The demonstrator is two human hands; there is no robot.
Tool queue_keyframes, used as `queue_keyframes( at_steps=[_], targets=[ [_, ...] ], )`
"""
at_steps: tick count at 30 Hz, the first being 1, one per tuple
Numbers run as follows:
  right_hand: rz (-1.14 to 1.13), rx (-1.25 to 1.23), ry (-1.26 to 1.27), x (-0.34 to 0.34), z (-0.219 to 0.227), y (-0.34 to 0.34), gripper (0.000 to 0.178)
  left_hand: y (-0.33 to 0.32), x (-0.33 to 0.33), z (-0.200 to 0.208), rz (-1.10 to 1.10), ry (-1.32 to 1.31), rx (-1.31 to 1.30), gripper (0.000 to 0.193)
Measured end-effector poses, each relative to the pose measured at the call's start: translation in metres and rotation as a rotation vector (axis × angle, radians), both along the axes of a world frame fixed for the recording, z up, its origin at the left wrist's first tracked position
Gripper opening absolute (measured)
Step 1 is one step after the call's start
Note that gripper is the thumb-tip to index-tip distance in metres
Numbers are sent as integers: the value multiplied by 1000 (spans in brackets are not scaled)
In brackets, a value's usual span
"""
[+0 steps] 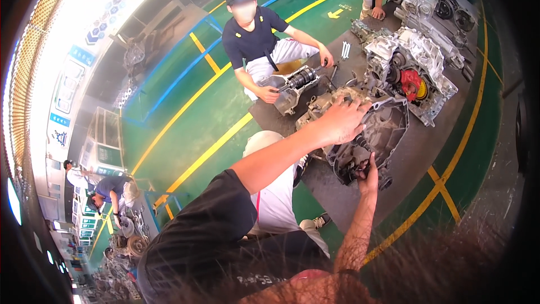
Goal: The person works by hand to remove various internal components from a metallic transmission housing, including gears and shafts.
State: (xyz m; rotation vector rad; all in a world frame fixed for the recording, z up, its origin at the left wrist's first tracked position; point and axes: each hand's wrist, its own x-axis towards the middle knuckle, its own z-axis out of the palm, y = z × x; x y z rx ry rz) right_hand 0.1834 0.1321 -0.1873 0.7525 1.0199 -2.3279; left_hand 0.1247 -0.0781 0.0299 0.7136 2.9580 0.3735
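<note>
Both hands on gearbox housing (388, 126): left hand (344, 121) atop, right hand (368, 173) below.

Grey gearbox housing (388, 126), green floor (214, 107)

Both hands (344, 119) (368, 173) on grey gearbox housing (388, 126)

Two of the person's own hands work here: the left hand (344, 119) and the right hand (368, 175), both on one open gearbox housing (388, 126). Beyond the hands lies one larger transmission case (413, 70). To their left, one gear-shaft assembly (295, 84). Five other people (256, 34).
</note>
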Motion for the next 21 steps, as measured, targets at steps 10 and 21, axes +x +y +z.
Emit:
queue_keyframes(
  at_steps=[10,21],
  targets=[
    [-295,-285,22,24,-7,9,17,-1,4,1,11,20,24,64],
    [-149,212,236,29,10,17,26,-1,3,-6,27,18,10,65]
  ],
)
